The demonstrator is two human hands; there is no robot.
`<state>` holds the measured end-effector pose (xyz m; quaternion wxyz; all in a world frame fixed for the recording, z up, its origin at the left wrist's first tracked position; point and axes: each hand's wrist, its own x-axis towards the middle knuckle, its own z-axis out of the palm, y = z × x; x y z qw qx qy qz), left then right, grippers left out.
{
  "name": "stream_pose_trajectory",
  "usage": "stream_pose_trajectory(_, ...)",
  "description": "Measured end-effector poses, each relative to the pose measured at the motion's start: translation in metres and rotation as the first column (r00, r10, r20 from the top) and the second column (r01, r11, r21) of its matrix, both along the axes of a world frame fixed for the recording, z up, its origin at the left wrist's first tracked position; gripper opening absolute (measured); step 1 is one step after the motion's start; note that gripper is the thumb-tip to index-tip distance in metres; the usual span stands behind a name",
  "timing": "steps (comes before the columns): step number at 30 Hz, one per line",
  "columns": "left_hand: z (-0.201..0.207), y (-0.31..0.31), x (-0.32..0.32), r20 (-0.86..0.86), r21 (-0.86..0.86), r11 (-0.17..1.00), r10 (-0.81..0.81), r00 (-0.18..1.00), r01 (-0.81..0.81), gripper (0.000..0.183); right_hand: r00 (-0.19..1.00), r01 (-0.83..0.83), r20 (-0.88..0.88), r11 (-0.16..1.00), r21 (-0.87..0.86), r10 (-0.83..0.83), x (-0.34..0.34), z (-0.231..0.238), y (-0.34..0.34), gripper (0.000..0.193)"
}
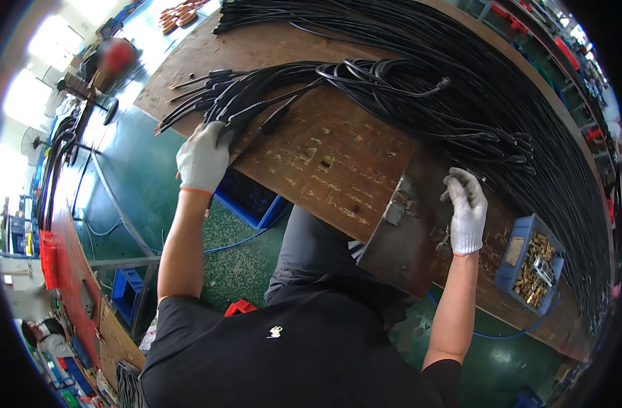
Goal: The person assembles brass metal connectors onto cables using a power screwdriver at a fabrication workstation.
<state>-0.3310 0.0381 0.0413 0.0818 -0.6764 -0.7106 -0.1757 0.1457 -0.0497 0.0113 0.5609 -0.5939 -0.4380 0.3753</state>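
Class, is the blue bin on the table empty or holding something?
Holding something: brass-coloured parts lie heaped inside the blue bin.

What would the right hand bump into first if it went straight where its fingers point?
Probably the black cables on the table, just ahead of the right hand, though the hand's height is unclear.

The left grip point(202, 160) meets the dark cable ends point(219, 95), where its fingertips blend in; whether it closes on one cannot be told. The counter point(365, 170) hides part of the blue bin point(269, 215), whose contents are too dark to tell. Long cables point(501, 75) run out of view far off. Brass bits point(532, 275), right, look too small to identify; a red shape point(118, 56), far left, is blurred.
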Motion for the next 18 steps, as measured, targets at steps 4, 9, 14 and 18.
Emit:
stream_pose_trajectory(4,0.005,-0.024,0.017,0.530,-0.376,0.868,-0.085,0.843,0.324,0.027,0.993,-0.113,0.015,0.993,-0.039,0.114,-0.027,0.019,-0.022,0.023)
stream_pose_trajectory(9,-0.003,-0.061,0.090,0.881,-0.458,0.780,0.335,0.335,0.426,0.036,0.690,-0.614,0.412,0.783,-0.102,0.595,-0.073,0.038,-0.045,0.035)
stream_pose_trajectory(14,-0.042,-0.079,0.129,0.903,-0.299,0.877,0.388,-0.186,0.375,0.029,0.418,-0.589,0.581,0.695,-0.412,0.698,-0.099,0.040,-0.068,0.054)
stream_pose_trajectory(18,-0.047,-0.072,0.142,0.878,-0.263,0.876,0.391,-0.276,0.405,0.028,0.400,-0.492,0.635,0.739,-0.459,0.661,-0.083,0.028,-0.072,0.037)
